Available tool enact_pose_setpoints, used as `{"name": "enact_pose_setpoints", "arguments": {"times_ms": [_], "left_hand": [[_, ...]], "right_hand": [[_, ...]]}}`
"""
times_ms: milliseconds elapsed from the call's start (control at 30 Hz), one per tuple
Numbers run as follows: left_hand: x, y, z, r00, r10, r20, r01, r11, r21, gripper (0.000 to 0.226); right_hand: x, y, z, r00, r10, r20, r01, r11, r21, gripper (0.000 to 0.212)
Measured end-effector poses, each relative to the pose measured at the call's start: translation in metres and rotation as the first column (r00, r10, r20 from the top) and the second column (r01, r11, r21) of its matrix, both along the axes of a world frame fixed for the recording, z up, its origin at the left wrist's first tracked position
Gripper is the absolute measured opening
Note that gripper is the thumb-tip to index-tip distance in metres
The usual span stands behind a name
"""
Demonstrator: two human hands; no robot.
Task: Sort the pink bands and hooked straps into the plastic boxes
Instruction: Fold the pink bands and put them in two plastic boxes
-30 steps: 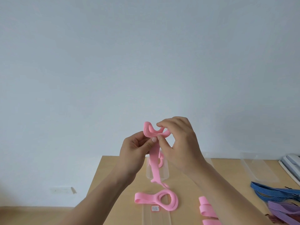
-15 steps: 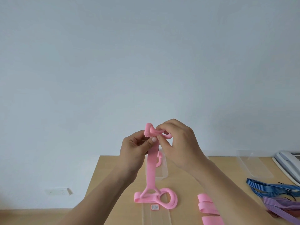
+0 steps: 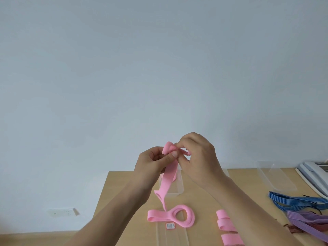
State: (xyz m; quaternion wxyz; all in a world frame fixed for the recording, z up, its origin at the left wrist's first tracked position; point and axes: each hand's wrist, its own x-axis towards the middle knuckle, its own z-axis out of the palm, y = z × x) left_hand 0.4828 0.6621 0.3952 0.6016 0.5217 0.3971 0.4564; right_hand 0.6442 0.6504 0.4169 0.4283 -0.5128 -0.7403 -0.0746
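Between hands (image 3: 150, 164) (image 3: 198, 157) — pink band (image 3: 169, 178) (seemingly pinched).

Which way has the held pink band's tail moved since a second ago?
Yes. Tail of the held pink band swung left, from above the loop of the coiled band toward its flat end.

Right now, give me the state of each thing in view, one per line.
Left hand: pinching the held pink band.
Right hand: pinching its folded top.
Held pink band: hanging from both hands.
Coiled pink band: lying on the table, unboxed.
Blue straps: lying on the table, unboxed.
Right clear box: open, seems empty.
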Motion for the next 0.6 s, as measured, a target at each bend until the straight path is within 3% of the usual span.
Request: {"name": "enact_pose_setpoints", "arguments": {"times_ms": [167, 300, 500, 600], "left_hand": [[-0.002, 0.002, -0.001, 0.995, -0.092, 0.040, 0.091, 0.995, 0.030, 0.035], [-0.005, 0.005, -0.004, 0.985, -0.142, 0.093, 0.139, 0.989, 0.042, 0.028], [-0.005, 0.009, -0.008, 0.988, -0.132, 0.079, 0.129, 0.991, 0.041, 0.031], [-0.002, 0.008, -0.009, 0.995, -0.075, 0.068, 0.073, 0.997, 0.020, 0.027]], "right_hand": [[-0.002, -0.002, -0.005, 0.999, -0.017, 0.040, 0.015, 0.999, 0.044, 0.022], [-0.001, -0.003, -0.008, 0.999, 0.017, 0.040, -0.018, 0.999, 0.032, 0.014], [-0.001, -0.008, -0.012, 0.996, 0.070, 0.046, -0.070, 0.998, 0.001, 0.009], [0.001, -0.009, -0.011, 0.992, 0.117, -0.038, -0.118, 0.992, -0.033, 0.014]]}}
